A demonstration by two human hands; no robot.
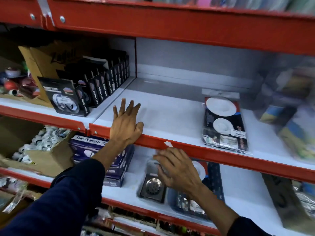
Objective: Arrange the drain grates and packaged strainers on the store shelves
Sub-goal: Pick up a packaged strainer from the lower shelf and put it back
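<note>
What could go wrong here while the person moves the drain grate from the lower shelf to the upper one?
1. The right hand reaches under the red shelf edge; lifting the drain grate straight up may knock it against that edge.
2. The strainer pack overhangs the upper shelf front, so a bump could tip it off.
3. The left hand lies open on the free spot and may block placement.
</note>
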